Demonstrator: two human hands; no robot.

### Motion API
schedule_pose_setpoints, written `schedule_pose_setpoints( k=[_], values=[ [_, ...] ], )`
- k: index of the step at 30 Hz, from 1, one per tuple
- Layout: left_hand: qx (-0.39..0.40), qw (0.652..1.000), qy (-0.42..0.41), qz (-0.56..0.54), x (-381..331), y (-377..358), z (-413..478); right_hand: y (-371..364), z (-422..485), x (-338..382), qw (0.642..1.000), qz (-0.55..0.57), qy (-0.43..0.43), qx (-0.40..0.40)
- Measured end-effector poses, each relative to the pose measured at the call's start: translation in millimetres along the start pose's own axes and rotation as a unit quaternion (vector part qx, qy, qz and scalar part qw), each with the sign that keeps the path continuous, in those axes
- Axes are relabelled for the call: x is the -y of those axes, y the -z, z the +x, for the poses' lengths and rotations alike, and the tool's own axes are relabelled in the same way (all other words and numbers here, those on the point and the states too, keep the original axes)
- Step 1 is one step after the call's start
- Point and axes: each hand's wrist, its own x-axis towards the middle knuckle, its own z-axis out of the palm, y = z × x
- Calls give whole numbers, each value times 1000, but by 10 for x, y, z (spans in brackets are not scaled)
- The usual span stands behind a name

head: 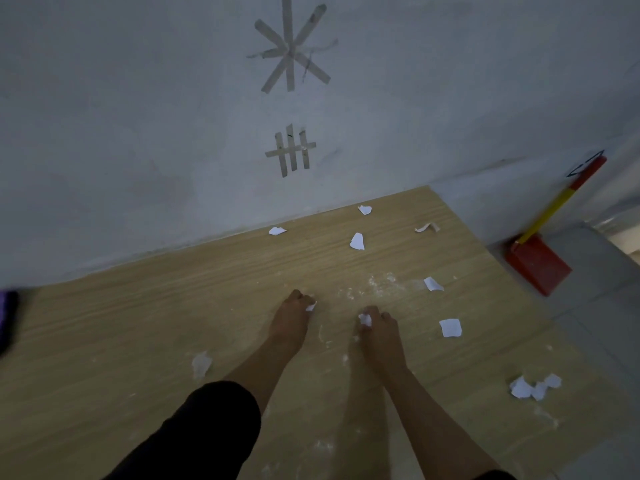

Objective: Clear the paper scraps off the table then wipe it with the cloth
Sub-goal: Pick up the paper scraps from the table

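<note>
White paper scraps lie scattered over the wooden table [138, 341]. My left hand [292, 315] rests mid-table, fingers closed on a small scrap [310, 306]. My right hand [379, 327] sits beside it, closed on another crumpled scrap [364, 319]. Loose scraps lie at the right [450, 328], further back [433, 284], near the wall [357, 241], [277, 231], [364, 209], and one to the left of my forearm [201, 363]. A crumpled cluster [533, 386] sits near the right edge. A purple thing [7, 317], possibly the cloth, shows at the far left edge.
White powdery residue [377, 284] smears the table ahead of my hands. A curled tan strip [427, 227] lies at the back right. The wall with tape marks [291, 150] bounds the table's far side. A red dustpan with a yellow handle [538, 263] stands on the floor at right.
</note>
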Motion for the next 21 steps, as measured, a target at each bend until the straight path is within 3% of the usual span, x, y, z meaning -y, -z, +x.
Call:
schedule_pose_setpoints(
  k=[7, 16, 21],
  values=[
    [-37, 999, 22, -24, 98, 86, -313, 0, -152, 117, 999, 51, 2, -11],
    [-114, 989, 75, -60, 361, 352, -1127, -251, -822, 784, 980, 155, 106, 61],
    [-171, 977, 121, -33, 619, 541, -1702, -503, -1333, 996, 974, 133, 147, 108]
  ],
)
